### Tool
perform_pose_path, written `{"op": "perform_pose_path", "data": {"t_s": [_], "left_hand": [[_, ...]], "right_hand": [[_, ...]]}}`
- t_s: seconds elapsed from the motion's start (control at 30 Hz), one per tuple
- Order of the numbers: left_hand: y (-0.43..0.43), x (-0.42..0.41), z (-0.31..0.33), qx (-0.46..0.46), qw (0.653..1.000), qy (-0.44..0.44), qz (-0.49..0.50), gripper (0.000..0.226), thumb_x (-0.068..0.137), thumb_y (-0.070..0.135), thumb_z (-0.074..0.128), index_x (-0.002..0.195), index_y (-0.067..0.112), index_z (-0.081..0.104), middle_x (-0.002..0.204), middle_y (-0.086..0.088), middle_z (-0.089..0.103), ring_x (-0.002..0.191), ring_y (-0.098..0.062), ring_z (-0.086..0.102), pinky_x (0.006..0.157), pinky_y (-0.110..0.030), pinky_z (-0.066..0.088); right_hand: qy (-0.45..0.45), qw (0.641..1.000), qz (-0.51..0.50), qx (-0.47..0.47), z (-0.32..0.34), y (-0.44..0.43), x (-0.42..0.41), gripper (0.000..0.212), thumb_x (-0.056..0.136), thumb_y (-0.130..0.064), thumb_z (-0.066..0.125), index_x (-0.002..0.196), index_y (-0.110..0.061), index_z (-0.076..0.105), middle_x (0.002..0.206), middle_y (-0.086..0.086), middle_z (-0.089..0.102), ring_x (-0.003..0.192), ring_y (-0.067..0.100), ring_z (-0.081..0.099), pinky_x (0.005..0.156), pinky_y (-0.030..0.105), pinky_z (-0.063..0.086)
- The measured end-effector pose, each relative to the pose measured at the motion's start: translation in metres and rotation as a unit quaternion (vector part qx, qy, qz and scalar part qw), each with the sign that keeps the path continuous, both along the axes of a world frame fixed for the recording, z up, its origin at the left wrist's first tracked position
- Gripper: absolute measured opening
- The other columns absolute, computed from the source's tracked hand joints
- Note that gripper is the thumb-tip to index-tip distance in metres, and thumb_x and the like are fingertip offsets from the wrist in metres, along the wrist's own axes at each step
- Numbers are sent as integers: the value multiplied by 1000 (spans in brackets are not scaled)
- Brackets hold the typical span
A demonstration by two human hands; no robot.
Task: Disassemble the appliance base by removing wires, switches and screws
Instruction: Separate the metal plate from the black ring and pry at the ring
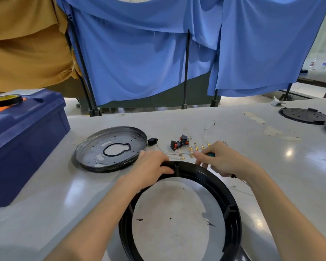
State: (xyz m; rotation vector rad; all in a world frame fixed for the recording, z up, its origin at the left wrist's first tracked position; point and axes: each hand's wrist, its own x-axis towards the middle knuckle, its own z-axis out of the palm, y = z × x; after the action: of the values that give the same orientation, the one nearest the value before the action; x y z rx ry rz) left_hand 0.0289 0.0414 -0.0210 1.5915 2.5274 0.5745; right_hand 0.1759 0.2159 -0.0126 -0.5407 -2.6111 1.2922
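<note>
Since the rocker switches [179, 143], wires [193, 149] and metal bottom plate [111, 147] already lie loose on the worktop [233, 129], you look nearly done. I cannot tell if screws remain in the black base ring [233, 223] before you. Your left hand [152, 164] has its grip curled over the ring's far rim, and your right hand [222, 159] has its grip clamped on a teal-handled screwdriver [211, 154]. Open room lies to your right, while the blue toolbox [26, 140] crowds your left.

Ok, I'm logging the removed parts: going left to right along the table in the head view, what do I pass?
Blue toolbox → round metal plate → single black switch → cluster of red rocker switches → gold-tipped wires → black vented disc at the far right.
</note>
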Motion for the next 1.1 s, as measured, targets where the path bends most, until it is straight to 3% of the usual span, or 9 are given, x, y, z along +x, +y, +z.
{"op": "perform_pose_path", "data": {"t_s": [0.1, 0.17, 0.37, 0.53, 0.67, 0.77, 0.9, 1.0, 1.1], "left_hand": [[-4, -1, 3, 47, 998, -35, -5, 23, 87, 30, 66, 67, 18, 64, 59, 1, 53, 57, -16, 41, 59, -26, 30], [-4, 0, 5, 78, 996, -53, -2, 33, 86, 27, 67, 56, 26, 55, 54, 4, 45, 55, -17, 38, 55, -25, 26], [-5, -2, 8, 115, 992, -58, -3, 17, 87, 26, 65, 74, 15, 66, 65, -12, 58, 69, -33, 51, 61, -32, 30], [-7, -2, 6, 112, 989, -92, -5, 14, 85, 26, 68, 77, 15, 70, 68, -12, 60, 60, -22, 45, 60, -31, 33], [-4, -2, 5, 122, 985, -120, -3, 17, 85, 25, 67, 74, 12, 67, 71, -19, 57, 61, -21, 44, 61, -33, 35], [-2, -2, 5, 127, 984, -125, 2, 16, 85, 23, 67, 73, 13, 67, 70, -19, 56, 59, -20, 42, 59, -32, 34], [-2, -2, 7, 132, 980, -151, 6, 14, 86, 19, 67, 77, 9, 68, 66, -17, 53, 57, -18, 41, 56, -29, 33], [-2, -1, 6, 133, 972, -195, 18, 14, 85, 16, 68, 75, 6, 67, 58, -3, 48, 50, -11, 38, 48, -18, 30], [-1, 1, 3, 144, 951, -272, 30, 5, 85, 9, 67, 81, 10, 70, 70, -3, 67, 65, -5, 56, 65, -18, 38]], "right_hand": [[-16, 998, -28, -48, -2, 5, 5, 34, 90, -39, 65, 72, -12, 73, 54, 1, 63, 37, 15, 27, 39, 21, 23], [-54, 996, 0, -72, -6, 3, 5, 25, 91, -26, 64, 74, -9, 73, 58, 1, 64, 37, 14, 27, 40, 22, 22], [-125, 978, 40, -163, -7, -5, -5, 22, 92, -21, 59, 101, -9, 76, 94, 9, 76, 45, 7, 40, 51, 19, 37], [-119, 962, 41, -244, -13, -2, -12, 39, 88, -35, 65, 105, -1, 73, 81, 1, 75, 49, 15, 20, 43, 26, 20], [-84, 916, 40, -390, -21, 3, -18, 52, 90, -37, 64, 125, 1, 60, 112, 21, 65, 62, 20, 8, 45, 27, 11], [-78, 877, 51, -472, -23, 2, -21, 31, 96, -22, 53, 120, -8, 67, 119, 20, 67, 43, 9, 21, 34, 18, 21], [-84, 864, 50, -494, -18, -3, -19, 27, 101, -9, 39, 117, -6, 61, 84, 11, 74, 33, 5, 30, 32, 14, 24], [-61, 843, 12, -535, -16, -6, -18, 28, 101, -3, 31, 108, -2, 58, 77, 13, 68, 29, 6, 31, 30, 13, 20], [-51, 857, -9, -513, -23, -4, -20, 33, 102, -7, 33, 98, -2, 65, 70, 12, 61, 37, 8, 22, 35, 17, 17]]}}
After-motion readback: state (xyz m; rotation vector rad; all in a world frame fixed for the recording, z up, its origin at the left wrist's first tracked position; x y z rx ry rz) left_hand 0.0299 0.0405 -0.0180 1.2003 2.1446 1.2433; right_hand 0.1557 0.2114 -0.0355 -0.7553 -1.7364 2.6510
